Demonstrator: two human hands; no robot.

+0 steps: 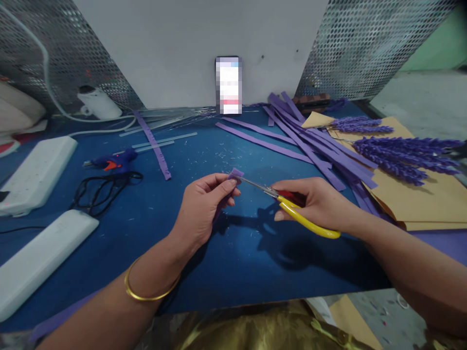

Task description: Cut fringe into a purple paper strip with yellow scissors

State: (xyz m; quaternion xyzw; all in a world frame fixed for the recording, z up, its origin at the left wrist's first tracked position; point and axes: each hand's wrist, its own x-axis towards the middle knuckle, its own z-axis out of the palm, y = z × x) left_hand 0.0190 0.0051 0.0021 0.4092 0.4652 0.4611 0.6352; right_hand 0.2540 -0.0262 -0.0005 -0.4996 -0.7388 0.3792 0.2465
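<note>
My left hand (209, 199) pinches a small purple paper strip (236, 173) between thumb and fingers; the rest of the strip is mostly hidden by the hand. In my right hand (315, 201) are scissors (308, 226) with yellow handles, red on the inside. Their narrow blades point left and reach the strip's edge near my left fingertips. Whether the blades have the paper between them I cannot tell. To the right lie loose purple strips (292, 121) in a pile, and a single notched strip (153, 143) lies at the left.
A blue and orange glue gun (115, 163) with a coiled black cord lies left, near white power strips (40, 170). Clear glue sticks (164, 141) lie behind. A phone (228, 85) leans on the back panel. Purple flower sprigs (404, 155) rest on brown paper (430, 204) at right.
</note>
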